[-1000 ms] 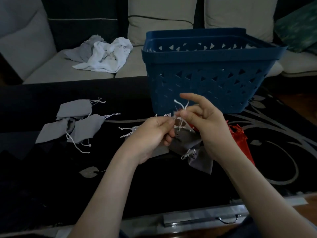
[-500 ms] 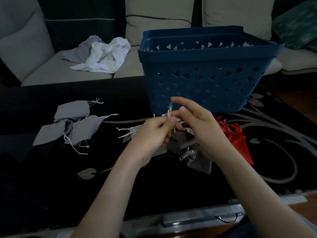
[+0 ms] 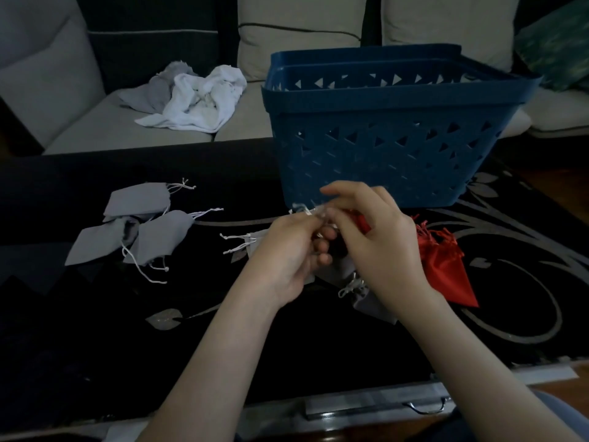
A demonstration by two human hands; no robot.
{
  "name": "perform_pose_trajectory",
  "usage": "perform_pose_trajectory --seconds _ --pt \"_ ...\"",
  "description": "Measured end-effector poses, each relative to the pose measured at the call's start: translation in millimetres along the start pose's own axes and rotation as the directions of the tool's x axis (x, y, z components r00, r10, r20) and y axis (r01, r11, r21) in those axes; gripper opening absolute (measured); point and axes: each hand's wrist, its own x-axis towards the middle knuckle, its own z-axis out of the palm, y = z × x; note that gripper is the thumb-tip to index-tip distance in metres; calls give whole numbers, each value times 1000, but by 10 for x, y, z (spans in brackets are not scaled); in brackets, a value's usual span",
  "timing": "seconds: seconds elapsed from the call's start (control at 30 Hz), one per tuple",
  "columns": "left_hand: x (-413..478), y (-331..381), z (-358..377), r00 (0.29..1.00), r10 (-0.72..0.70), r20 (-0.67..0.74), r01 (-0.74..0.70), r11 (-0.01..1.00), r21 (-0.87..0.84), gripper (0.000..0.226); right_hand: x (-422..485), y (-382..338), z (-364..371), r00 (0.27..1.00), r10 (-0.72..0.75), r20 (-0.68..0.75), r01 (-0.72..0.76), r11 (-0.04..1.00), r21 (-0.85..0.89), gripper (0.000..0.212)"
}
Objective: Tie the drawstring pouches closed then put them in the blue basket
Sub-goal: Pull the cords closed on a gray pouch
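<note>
The right hand (image 3: 379,244) has dropped from its raised loop to meet the left hand (image 3: 290,250), both pinching the white cord (image 3: 306,211) short over the grey pouch (image 3: 343,267), just before the blue basket (image 3: 382,154) toward the far edge of the table (image 3: 95,346), so the knot looks nearly tight.

Basket (image 3: 382,161) blue – triangle cutouts; pouches (image 3: 153,228) grey, one (image 3: 446,269) red – table (image 3: 526,282) black, silver floral swirls.

The blue basket (image 3: 398,154) is open on top, but its tall front wall stands right behind both hands. Left of the left hand (image 3: 287,253) there's a bare strip of table (image 3: 95,346) before the grey pouches (image 3: 159,234). It's tighter on the other side, where the red pouches (image 3: 446,269) lie just beside the right hand (image 3: 379,244).
</note>
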Motion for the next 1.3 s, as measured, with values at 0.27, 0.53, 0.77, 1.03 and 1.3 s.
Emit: perform_pose_trajectory --seconds 0.27,0.53,0.77,1.03,1.3 --pt "10 7 -73 993 103 50 -103 995 -8 24 49 -31 -68 989 138 48 -147 947 285 34" --pt "14 6 -123 971 234 52 -234 972 -10 14 80 22 -67 916 253 312 -382 790 480 12" --pt "21 4 -151 940 336 59 -341 927 156 12 103 69 -83 897 283 339 -420 784 458 13" --pt "56 -13 -264 877 466 121 -444 685 577 17 71 107 -128 935 230 269 -329 844 424 22" --pt "99 -118 -209 714 631 302 -472 116 874 8 11 115 -24 958 200 203 -247 939 239 25"
